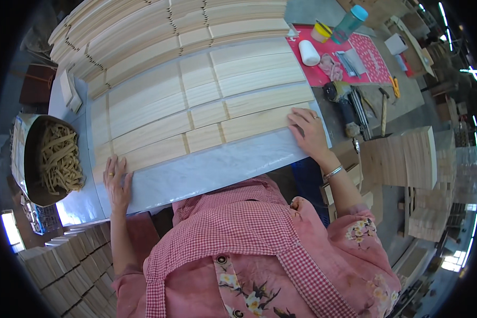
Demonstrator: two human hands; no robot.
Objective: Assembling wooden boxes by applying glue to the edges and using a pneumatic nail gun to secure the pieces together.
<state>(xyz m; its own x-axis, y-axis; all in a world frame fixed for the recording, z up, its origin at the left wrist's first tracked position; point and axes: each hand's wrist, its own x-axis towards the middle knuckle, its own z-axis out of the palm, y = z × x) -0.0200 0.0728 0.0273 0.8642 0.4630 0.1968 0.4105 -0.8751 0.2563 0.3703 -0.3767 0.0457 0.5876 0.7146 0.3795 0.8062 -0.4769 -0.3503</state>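
Note:
Several pale wooden boards with narrow cross grooves lie in rows on a bluish-white marbled tabletop. The nearest board runs along the front of the rows, its grooves roughly in line with those behind. At its left end rests my left hand, fingers apart. My right hand lies on the right end of the same board with its fingers stretched out and somewhat spread. Neither hand is wrapped round anything. Behind the rows rises a tall stack of similar boards.
To the left stands an open box of tan strips. A pink cloth at the back right carries a blue-lidded bottle and a white container. Nearer lie a power tool and a hammer. Wood stacks stand at right.

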